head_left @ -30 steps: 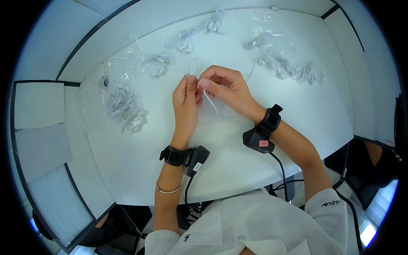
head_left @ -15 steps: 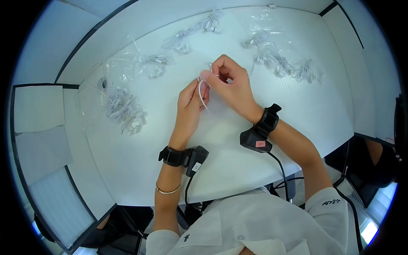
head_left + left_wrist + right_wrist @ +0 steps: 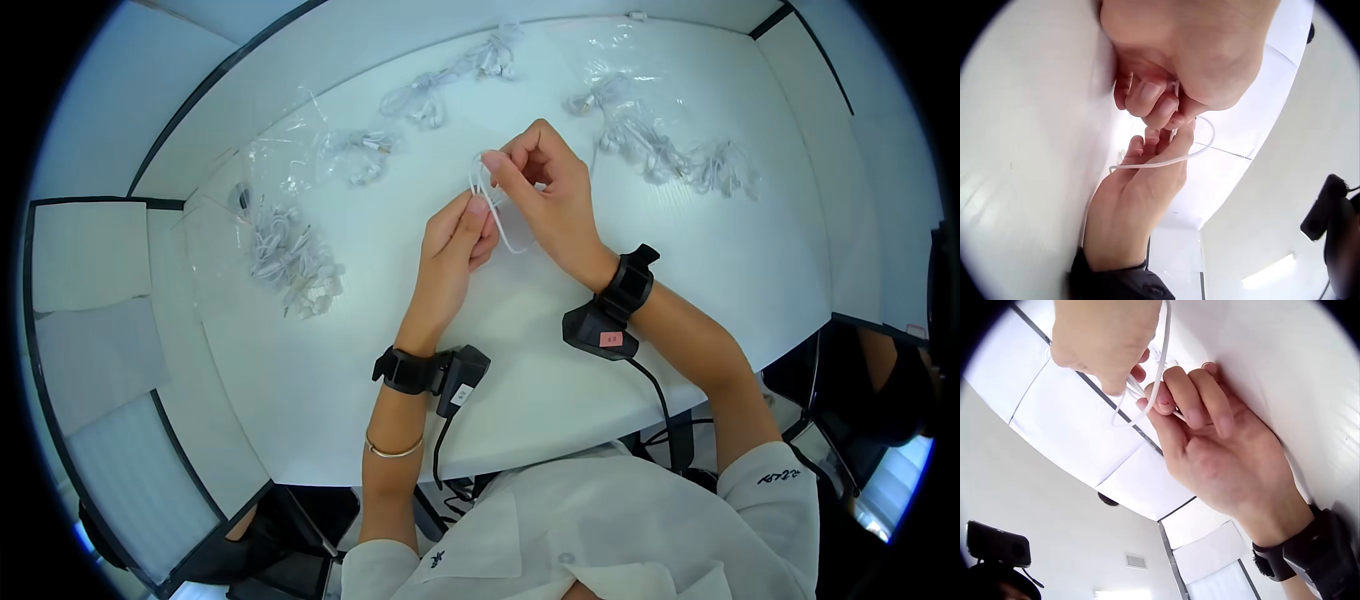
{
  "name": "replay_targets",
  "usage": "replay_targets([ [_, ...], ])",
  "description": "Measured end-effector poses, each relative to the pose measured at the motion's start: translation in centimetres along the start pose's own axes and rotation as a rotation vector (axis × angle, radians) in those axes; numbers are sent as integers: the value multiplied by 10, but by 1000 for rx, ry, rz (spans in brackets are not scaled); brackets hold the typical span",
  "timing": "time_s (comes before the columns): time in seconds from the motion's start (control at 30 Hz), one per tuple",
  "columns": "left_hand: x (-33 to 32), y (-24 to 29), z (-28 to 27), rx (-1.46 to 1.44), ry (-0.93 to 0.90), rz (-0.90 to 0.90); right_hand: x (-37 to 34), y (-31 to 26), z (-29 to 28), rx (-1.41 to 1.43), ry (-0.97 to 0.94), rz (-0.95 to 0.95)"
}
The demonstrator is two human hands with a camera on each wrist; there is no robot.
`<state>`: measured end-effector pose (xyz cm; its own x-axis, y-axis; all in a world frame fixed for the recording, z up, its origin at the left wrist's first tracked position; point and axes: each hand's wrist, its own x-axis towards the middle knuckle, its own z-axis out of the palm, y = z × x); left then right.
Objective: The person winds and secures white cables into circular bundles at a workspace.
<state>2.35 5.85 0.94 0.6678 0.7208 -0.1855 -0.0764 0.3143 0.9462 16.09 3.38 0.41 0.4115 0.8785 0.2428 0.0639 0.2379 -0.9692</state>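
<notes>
Over the middle of the table, both hands hold one white cable. The left hand pinches it between thumb and fingers, the other fingers curled in below. Just beyond and to the right, the right hand grips the cable at its thumb and fingertips. A loose loop hangs between the hands in the head view. In the right wrist view, the left hand shows its curled fingers, with strands running between the two hands. Part of the cable is hidden inside the fingers.
Bundles of white earphone cables lie on the left of the white table, with more bundles at the back right and others at the back. Clear plastic bags lie around them. White panels border the table.
The right hand has moved up and away from the body, drawing the cable with it. The left hand has shifted slightly right, and the loops that stood above it have changed into one hanging between the hands.
</notes>
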Motion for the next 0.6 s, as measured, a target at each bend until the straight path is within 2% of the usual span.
replay_targets([
  [0.1, 1, -1, 0, 5, -27, 27, -1, -1, 0, 23, -5, -14],
  [0.17, 1, 1, 6, 77, 28, 20, 0, -2, -1, 38, -9, -29],
  [0.3, 1, 6, 12, 84, 29, -10, -2, -11, -1, 64, -27, 39],
  [0.5, 0, 2, 11, -88, -32, -81, 0, 1, -1, 69, 14, -29],
  [0.6, 0, 4, 11, -115, -50, -116, 1, -5, -1, 49, -3, 23],
])
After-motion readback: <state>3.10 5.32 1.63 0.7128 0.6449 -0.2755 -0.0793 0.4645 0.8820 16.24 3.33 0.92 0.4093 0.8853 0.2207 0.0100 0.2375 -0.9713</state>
